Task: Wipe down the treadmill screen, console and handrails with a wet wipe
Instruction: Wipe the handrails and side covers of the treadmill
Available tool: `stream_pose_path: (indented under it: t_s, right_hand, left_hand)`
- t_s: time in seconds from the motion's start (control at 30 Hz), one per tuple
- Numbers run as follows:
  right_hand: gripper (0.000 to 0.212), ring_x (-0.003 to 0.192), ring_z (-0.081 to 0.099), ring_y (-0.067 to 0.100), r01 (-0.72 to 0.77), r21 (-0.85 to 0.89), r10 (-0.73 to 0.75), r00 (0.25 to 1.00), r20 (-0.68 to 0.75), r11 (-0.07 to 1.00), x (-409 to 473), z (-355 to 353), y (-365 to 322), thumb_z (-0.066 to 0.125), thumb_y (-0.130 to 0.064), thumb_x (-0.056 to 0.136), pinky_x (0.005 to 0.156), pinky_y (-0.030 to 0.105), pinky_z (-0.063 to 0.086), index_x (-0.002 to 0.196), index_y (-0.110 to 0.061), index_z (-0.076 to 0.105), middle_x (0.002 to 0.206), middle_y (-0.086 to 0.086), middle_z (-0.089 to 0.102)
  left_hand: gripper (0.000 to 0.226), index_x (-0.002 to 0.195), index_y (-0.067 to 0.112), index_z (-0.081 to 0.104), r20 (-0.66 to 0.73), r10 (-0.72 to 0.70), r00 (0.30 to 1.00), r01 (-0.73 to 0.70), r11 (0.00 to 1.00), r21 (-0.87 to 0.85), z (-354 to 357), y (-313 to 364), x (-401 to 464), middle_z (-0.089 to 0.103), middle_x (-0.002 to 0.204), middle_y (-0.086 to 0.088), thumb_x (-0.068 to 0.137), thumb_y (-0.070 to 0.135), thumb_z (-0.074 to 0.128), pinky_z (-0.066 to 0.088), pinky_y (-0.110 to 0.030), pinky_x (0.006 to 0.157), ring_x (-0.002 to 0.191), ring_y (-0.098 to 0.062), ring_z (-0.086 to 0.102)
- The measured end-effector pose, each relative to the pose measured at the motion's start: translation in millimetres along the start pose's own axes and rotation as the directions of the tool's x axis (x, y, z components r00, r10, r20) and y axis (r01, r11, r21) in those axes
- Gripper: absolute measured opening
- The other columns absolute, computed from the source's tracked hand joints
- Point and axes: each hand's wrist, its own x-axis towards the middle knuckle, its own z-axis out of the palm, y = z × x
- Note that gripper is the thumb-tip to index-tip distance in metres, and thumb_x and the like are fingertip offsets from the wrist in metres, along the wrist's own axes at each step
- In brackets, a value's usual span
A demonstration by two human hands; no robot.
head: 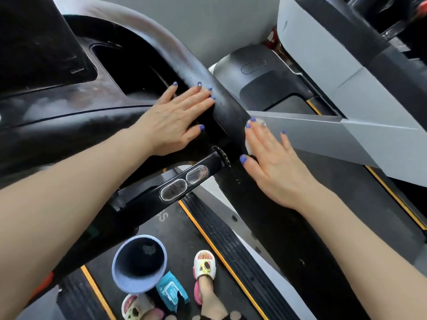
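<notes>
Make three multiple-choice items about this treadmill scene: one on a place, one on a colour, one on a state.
1. Where is the wet wipe?
A. under the right hand
B. in the bin
C. on the belt

2. What colour is the wipe pack by the feet?
A. red
B. blue
C. black

3. How is the left hand?
A. curled in a fist
B. pinching a bottle
C. flat, fingers straight

Answers: 1 A, white wipe shows beneath the right hand on the handrail; 2 B, the pack is blue; 3 C, it rests flat on the console.
</notes>
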Motion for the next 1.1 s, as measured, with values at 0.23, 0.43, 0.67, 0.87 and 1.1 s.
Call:
stream_pose_path:
  t_s: [0.23,0.43,0.67,0.87,1.1]
  right_hand:
    - [0.065,0.154,0.013,0.02,0.144,-0.455,-0.184,0.982,-0.043,0.879,-61,23,8,0.024,-0.047,0.103,0.124,0.051,0.008,0.158,-0.013,0.025,0.167,0.003,0.014]
    - [0.069,0.154,-0.009,0.022,0.114,-0.761,-0.178,0.984,-0.002,0.638,-3,32,-31,0.01,-0.046,0.104,0.113,0.051,-0.026,0.158,-0.005,0.003,0.166,0.008,-0.004]
    - [0.064,0.154,0.013,0.019,0.123,-0.712,-0.162,0.987,0.012,0.691,-67,43,-7,0.023,-0.043,0.102,0.124,0.051,-0.009,0.154,-0.005,0.029,0.164,0.007,0.018]
    - [0.066,0.154,0.012,0.02,0.004,-0.515,-0.08,0.989,-0.126,0.857,-28,29,-18,0.025,-0.045,0.102,0.124,0.054,0.006,0.158,-0.01,0.023,0.167,0.006,0.011]
    - [0.068,0.155,0.01,0.018,-0.027,-0.31,0.0,0.996,-0.085,0.95,-88,36,-5,0.019,-0.05,0.104,0.124,0.052,0.003,0.16,-0.011,0.016,0.168,0.004,0.01]
  left_hand:
    - [0.063,0.16,0.021,0.01,-0.017,-0.056,0.998,0.053,0.992,-0.111,19,30,0,0.004,0.168,0.004,0.104,0.034,0.037,0.0,-0.048,0.125,0.154,-0.014,-0.003]
    - [0.065,0.16,0.023,0.009,-0.018,-0.036,0.999,0.034,0.993,-0.113,21,25,1,0.004,0.168,0.006,0.103,0.028,0.039,0.003,-0.049,0.124,0.154,-0.013,-0.003]
    - [0.065,0.16,0.025,0.007,-0.001,-0.061,0.998,0.06,0.987,-0.15,20,28,1,0.001,0.168,0.008,0.103,0.028,0.039,0.0,-0.048,0.125,0.154,-0.012,-0.006]
    - [0.063,0.16,0.019,0.008,0.003,-0.138,0.99,0.137,0.98,-0.141,15,48,-3,-0.002,0.168,0.004,0.105,0.032,0.034,-0.002,-0.045,0.124,0.154,-0.014,-0.006]
    - [0.062,0.16,0.019,0.008,-0.009,-0.158,0.987,0.155,0.977,-0.148,25,80,-22,-0.001,0.168,0.002,0.104,0.032,0.03,0.001,-0.046,0.125,0.155,-0.015,-0.002]
